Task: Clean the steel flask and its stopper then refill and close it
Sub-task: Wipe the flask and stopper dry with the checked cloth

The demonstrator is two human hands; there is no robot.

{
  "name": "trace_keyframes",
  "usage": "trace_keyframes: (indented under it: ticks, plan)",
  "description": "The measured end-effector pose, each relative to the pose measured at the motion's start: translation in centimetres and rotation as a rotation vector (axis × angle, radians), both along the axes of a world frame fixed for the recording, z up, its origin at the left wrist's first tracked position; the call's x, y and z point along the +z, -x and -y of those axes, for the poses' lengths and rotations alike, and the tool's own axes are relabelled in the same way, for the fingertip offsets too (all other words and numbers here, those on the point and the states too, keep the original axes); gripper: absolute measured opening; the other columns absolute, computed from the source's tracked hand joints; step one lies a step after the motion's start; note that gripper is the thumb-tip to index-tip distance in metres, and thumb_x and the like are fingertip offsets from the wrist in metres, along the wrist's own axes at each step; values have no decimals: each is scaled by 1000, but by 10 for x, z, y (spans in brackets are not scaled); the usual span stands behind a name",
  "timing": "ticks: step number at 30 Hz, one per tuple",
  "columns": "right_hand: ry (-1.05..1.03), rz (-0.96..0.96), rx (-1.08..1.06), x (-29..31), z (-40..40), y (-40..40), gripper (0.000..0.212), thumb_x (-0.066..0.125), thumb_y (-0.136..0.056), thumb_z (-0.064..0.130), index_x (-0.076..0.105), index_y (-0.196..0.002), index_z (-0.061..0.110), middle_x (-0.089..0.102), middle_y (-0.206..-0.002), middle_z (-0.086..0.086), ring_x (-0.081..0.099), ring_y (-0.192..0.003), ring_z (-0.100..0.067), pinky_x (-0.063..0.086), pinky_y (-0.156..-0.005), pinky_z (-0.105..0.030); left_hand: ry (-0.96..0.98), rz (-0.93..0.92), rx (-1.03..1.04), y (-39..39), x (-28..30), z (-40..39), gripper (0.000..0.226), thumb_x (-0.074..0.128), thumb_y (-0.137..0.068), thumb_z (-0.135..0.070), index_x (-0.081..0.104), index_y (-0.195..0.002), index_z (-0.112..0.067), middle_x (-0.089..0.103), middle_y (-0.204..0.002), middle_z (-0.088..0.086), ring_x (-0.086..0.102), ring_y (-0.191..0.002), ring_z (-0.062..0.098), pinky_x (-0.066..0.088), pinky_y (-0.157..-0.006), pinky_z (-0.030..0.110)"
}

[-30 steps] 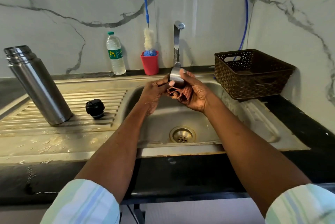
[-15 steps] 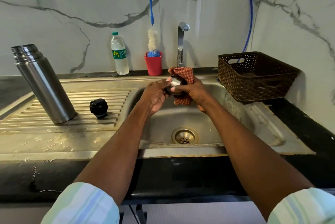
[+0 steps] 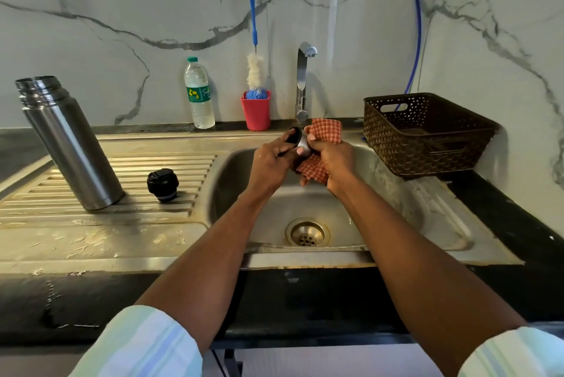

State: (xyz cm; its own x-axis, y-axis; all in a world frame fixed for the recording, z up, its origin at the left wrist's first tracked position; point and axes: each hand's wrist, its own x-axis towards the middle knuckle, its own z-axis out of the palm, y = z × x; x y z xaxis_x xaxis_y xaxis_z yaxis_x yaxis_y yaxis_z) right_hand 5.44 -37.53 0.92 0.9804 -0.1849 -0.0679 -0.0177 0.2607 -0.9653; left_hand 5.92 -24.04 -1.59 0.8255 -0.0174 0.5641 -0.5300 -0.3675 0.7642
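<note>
**Wiping the cup over the basin**

Marble wall behind, steel sink point(image 3: 396, 193) below me. My left hand point(image 3: 271, 163) curls round the small steel cup point(image 3: 297, 138), dark inside; my right hand point(image 3: 332, 160) bunches the checked cloth point(image 3: 325, 131) against it. The steel flask point(image 3: 68, 141) stands open on the drainboard, its black stopper point(image 3: 162, 184) near it. A red cup point(image 3: 255, 114) holds the bottle brush point(image 3: 254, 74); a water bottle point(image 3: 199, 96) stands just beside it. I can't tell what the brown basket point(image 3: 427, 135) holds.
</note>
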Motion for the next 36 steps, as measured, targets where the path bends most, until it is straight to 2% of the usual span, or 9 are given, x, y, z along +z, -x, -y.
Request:
trace_keyframes:
  ticks: [5,10,14,18,23,26,29,33,36]
  plan:
    - [254,167,-16,-1,-17,3,22,63,-90,48,66,-96,27,69,-92,8,63,-89,-10,51,-80,-32,177,-191,-28,2,1,4,20,60,-98,-25,73,-95,-9,75,-92,4,70,-89,16,55,-85,34]
    - [139,105,95,-3,-11,-4,47,48,-94,57,61,-120,20,66,-114,-2,59,-109,-19,44,-99,-39,618,-511,-289,9,11,11,21,52,-102,-18,63,-116,-7,70,-115,12,67,-110,24,54,-98,37]
    - [383,243,98,-3,-20,3,32,48,-99,47,60,-116,22,66,-114,0,60,-104,-15,46,-86,-30,627,-470,-144,5,9,15,18,51,-102,-15,68,-96,-16,74,-90,1,62,-90,22,50,-79,31]
    - [542,344,125,-7,-34,-2,34,55,-97,41,60,-122,19,62,-119,0,60,-106,-16,47,-81,-24,667,-498,-100,1,4,7,25,49,-101,-10,71,-89,-13,73,-93,5,63,-99,20,49,-95,34]
    - [86,55,138,-7,-7,-3,38,46,-95,57,66,-101,25,70,-105,-2,63,-101,-21,48,-96,-42,902,-571,-318,8,12,8,13,59,-96,-8,65,-107,-3,71,-110,16,68,-104,27,55,-94,35]
    - [449,225,60,-8,-12,-2,29,46,-99,47,64,-103,25,67,-107,-3,62,-90,-12,49,-82,-32,869,-552,-165,6,12,17,8,59,-95,-6,67,-95,-5,71,-100,14,65,-103,28,53,-99,40]
    - [843,447,38,-8,-24,-1,36,56,-95,43,59,-126,25,54,-132,-2,55,-113,-17,46,-98,-37,846,-553,-134,4,11,14,17,54,-97,-3,70,-92,-5,72,-97,14,67,-98,27,55,-95,38]
    - [483,217,41,3,-16,-1,29,54,-94,52,67,-98,27,69,-97,3,65,-91,-17,53,-88,-40,762,-561,-251,5,10,3,6,61,-94,-4,67,-94,-4,72,-91,8,67,-91,20,56,-77,28]
    - [-11,-89,213,5,5,-1,40,62,-89,49,70,-110,16,73,-103,-12,67,-99,-34,53,-90,-52,772,-564,-336,9,11,4,10,59,-95,-4,67,-101,-3,74,-95,9,71,-92,18,57,-73,24]
